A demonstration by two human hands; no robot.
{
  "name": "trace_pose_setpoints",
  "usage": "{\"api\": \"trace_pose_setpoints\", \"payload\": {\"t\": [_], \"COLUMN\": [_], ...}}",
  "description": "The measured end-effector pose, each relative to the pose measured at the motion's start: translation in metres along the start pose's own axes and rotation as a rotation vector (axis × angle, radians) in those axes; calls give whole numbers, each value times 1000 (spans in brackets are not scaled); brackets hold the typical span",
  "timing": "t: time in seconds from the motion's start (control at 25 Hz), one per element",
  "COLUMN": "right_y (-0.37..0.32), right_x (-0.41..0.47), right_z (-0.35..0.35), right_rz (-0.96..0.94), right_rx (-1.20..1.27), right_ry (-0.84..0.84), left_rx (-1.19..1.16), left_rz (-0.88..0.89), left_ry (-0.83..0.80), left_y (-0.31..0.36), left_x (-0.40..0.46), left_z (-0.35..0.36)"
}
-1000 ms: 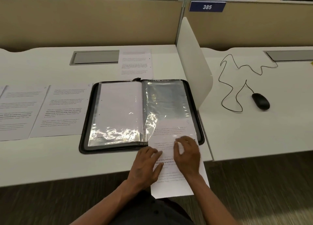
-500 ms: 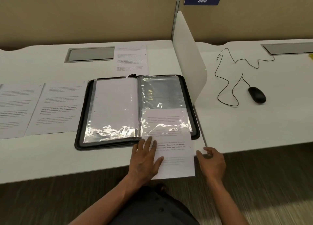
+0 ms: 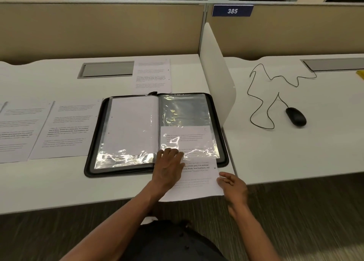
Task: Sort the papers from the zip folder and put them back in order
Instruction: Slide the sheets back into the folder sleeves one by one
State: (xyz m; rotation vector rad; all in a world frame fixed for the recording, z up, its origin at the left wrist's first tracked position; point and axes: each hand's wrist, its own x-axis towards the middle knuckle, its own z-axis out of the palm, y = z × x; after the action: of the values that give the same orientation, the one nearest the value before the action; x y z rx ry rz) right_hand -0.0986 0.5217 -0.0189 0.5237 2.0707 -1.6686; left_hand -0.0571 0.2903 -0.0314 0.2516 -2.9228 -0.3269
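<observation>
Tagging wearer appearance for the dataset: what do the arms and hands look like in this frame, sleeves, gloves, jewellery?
Both forearms are bare, with no sleeves in view. The left hand and right hand wear no gloves; no rings or watch are visible. A dark garment covers the torso.

One head-worn view, looking forward and down over my left hand (image 3: 169, 167) and right hand (image 3: 232, 186), close below; desk partition beyond them. No second view.

We see the open zip folder (image 3: 126, 134) mid-desk, two sheets (image 3: 67, 129) left of it (one sheet (image 3: 152, 74) behind), a mouse (image 3: 296, 116) far right.
</observation>
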Motion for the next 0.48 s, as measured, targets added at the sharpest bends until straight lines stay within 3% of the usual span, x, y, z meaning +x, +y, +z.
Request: {"api": "trace_pose_setpoints", "payload": {"t": [0.16,0.32,0.48], "right_y": [-18,-21,-15], "right_x": [16,10,14], "right_z": [1,-2,3], "right_rz": [40,59,68], "right_rx": [62,-38,13], "right_ry": [-54,-152,-140], "left_rx": [52,120,93], "left_rz": [59,155,169], "left_ry": [-7,-17,31], "left_y": [-9,-14,-14], "left_x": [18,25,31], "left_z": [-1,3,1]}}
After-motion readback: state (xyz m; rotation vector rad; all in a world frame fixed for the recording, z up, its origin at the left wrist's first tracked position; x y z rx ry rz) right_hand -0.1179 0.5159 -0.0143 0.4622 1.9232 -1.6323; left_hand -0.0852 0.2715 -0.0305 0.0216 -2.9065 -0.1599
